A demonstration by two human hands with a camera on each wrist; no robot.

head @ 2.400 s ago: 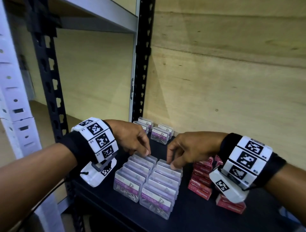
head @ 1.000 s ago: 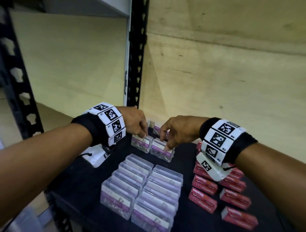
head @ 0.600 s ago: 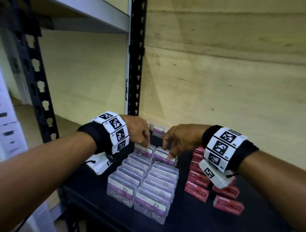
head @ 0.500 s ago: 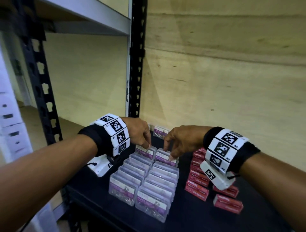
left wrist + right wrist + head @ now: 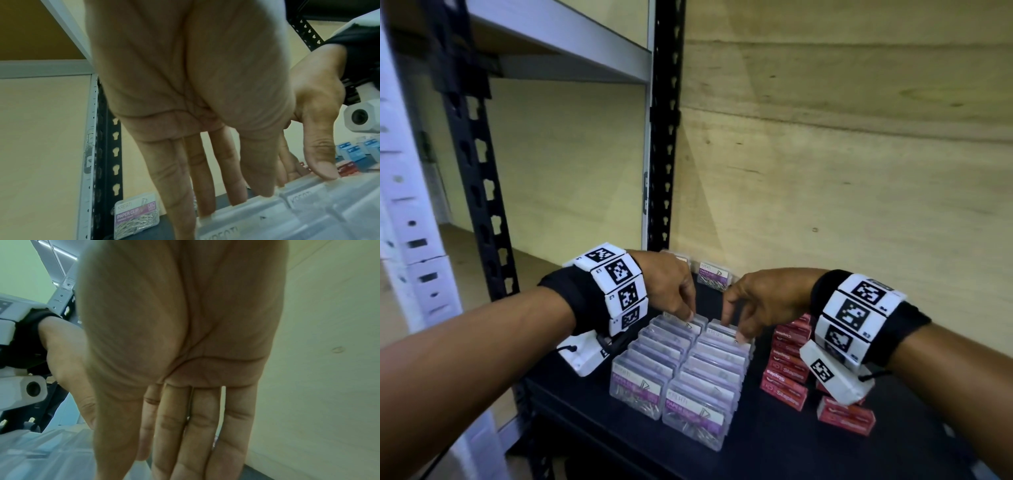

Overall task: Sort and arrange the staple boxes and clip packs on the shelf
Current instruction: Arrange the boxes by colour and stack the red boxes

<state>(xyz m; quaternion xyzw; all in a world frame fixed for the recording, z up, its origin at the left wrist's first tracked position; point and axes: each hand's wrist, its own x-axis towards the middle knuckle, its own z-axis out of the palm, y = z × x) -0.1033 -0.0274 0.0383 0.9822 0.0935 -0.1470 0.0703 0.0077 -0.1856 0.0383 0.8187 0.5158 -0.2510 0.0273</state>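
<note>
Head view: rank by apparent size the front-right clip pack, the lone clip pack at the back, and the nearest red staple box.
1. Front-right clip pack, largest, though it sits closest to the camera.
2. Nearest red staple box.
3. Lone clip pack at the back, smallest; distance likely shrinks it.

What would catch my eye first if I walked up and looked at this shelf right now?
Probably the two tidy rows of clear paper clip packs at the middle of the black shelf, with the left hand and right hand touching the rearmost packs. Next, the red staple boxes lined up to their right. One lone paper clip pack sits apart near the wooden back wall.
</note>
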